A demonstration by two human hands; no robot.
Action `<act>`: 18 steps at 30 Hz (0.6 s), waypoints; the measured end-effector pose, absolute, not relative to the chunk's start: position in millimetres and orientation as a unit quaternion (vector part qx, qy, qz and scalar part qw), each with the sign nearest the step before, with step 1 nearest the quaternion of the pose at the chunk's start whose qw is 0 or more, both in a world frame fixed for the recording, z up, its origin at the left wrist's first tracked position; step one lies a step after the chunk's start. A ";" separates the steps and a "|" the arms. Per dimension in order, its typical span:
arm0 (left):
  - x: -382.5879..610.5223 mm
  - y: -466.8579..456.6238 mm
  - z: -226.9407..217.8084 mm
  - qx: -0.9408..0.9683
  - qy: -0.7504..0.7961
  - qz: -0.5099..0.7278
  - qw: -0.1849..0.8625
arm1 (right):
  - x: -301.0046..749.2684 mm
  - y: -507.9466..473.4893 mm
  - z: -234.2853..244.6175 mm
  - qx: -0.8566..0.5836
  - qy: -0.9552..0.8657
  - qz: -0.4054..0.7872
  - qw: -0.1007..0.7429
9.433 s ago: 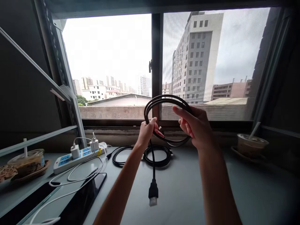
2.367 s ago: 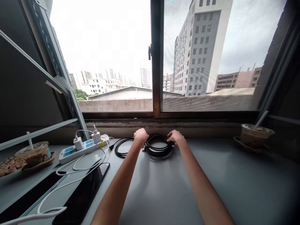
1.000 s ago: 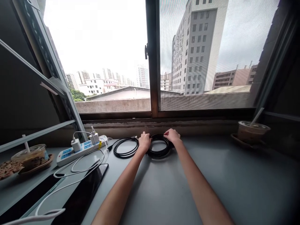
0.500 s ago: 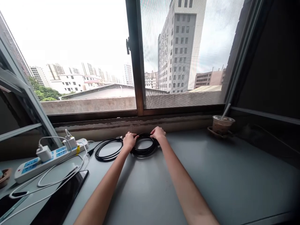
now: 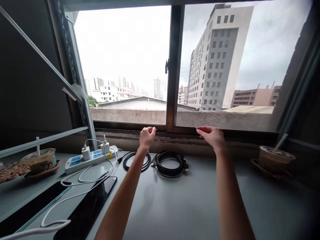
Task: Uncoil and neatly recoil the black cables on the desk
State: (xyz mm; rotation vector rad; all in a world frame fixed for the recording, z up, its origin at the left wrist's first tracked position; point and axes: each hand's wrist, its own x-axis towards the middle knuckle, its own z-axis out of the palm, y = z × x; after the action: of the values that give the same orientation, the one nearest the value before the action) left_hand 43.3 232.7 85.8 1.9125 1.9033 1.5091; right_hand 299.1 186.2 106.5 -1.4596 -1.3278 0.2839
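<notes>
My left hand (image 5: 147, 137) is raised above the desk with its fingers curled in and the thumb against them; nothing shows in it. Off to the right, my right hand (image 5: 211, 135) is also lifted, its thumb and fingertips drawn together, with no object visible between them. Below and between the hands lies a thick coil of black cable (image 5: 171, 172), dark connectors on its right side and lighter metal plug ends at its left. Beside it is a thinner black cable coil (image 5: 125, 162), partly hidden by my left forearm. Neither hand touches a coil.
A white power strip (image 5: 72, 167) with chargers and white cables stands at the left. A black tablet (image 5: 85, 211) lies in front of it. Lidded cups sit at the far left (image 5: 41, 160) and right (image 5: 273, 160). The window frame (image 5: 172, 100) rises behind the desk.
Both hands have let go of the thick cable coil, lifted and moved apart, the right one farther right. The view has shifted, bringing the left cup into sight.
</notes>
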 end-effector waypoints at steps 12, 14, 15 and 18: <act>41.2 212.3 106.9 0.628 0.569 0.530 0.033 | 299.9 118.4 147.2 -0.453 -0.463 0.020 0.762; 32.4 211.6 110.9 0.615 0.581 0.532 0.027 | 301.1 118.7 147.1 -0.437 -0.459 0.052 0.771; 28.0 212.0 111.9 0.608 0.590 0.530 0.025 | 302.2 120.0 146.6 -0.432 -0.458 0.065 0.774; 14.7 215.6 110.0 0.588 0.625 0.513 0.019 | 307.0 127.8 143.6 -0.412 -0.449 0.071 0.790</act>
State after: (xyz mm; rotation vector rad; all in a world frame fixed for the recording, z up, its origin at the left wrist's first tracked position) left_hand 14.7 215.6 110.0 1.8242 1.9412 1.5928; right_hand 307.0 127.8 143.6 -0.8876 -0.9664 0.1526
